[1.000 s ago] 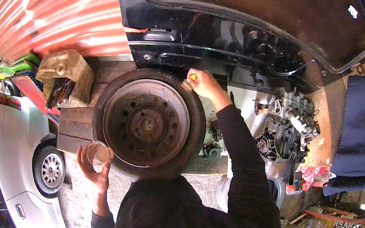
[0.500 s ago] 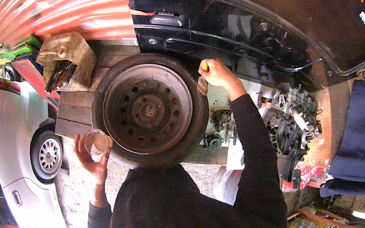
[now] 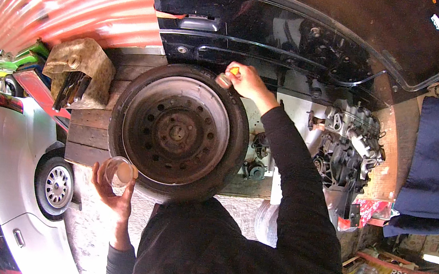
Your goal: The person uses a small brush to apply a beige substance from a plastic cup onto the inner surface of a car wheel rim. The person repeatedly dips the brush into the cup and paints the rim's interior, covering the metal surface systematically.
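Note:
A black tyre (image 3: 239, 134) on a dark, dirty steel rim (image 3: 175, 131) lies flat on a wooden bench in front of me. My right hand (image 3: 247, 81) grips a paintbrush (image 3: 224, 81) with a yellow handle. Its bristles touch, or nearly touch, the tyre's sidewall at the far right. My left hand (image 3: 117, 195) holds a clear plastic cup (image 3: 116, 172) with a pale liquid in it, just off the near left edge of the tyre. Fingers and thumb wrap the cup from both sides.
Wooden bench boards (image 3: 89, 136) show left of the tyre, with a grimy cut-open container (image 3: 79, 73) of tools on them. A black car panel (image 3: 300, 42) stands behind. Metal engine parts (image 3: 350, 144) lie right. A silver car (image 3: 8, 163) is at left.
My right hand has moved left and slightly farther away, carrying the brush along the tyre's sidewall from its right side toward its far edge. My left hand and the cup have barely moved.

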`<state>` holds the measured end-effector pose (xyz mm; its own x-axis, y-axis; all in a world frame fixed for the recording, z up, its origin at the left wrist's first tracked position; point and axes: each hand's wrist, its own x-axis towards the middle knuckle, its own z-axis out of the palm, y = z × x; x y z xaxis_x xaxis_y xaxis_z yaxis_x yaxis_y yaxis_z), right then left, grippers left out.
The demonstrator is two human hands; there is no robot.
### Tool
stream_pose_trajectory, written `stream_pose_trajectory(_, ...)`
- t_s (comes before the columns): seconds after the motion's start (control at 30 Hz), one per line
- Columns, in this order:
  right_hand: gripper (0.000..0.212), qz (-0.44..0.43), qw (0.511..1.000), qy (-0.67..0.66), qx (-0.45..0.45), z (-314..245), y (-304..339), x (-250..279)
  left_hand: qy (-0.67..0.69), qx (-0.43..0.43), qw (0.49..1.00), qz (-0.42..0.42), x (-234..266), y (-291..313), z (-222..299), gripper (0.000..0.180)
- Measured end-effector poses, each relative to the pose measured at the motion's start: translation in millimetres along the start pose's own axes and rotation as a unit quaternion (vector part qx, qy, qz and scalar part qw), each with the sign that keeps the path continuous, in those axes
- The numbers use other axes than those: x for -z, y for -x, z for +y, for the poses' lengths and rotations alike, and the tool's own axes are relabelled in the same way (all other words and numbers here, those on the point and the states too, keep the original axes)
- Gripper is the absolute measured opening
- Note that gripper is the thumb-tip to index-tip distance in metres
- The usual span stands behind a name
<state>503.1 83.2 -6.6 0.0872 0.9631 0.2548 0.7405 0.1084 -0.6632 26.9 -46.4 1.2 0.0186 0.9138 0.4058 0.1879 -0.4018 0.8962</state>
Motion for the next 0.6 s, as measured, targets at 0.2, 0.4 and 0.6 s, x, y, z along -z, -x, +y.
stream_pose_trajectory(0.2,0.016,-0.083,0.989,0.093,-0.082,-25.4,-9.2,34.0,0.001,-0.002,1.0,0.005,-2.0,1.9,-2.7,0.099)
stream_pose_trajectory(0.4,0.012,0.055,0.997,0.038,-0.048,-13.6,-29.5,-26.7,-0.005,-0.005,1.0,0.01,-3.1,-2.4,-2.6,0.1)
stream_pose_trajectory(0.6,0.009,0.158,0.987,0.002,-0.023,-4.6,-26.4,-63.8,0.0,0.006,1.0,0.015,-1.3,-2.7,-2.5,0.1)
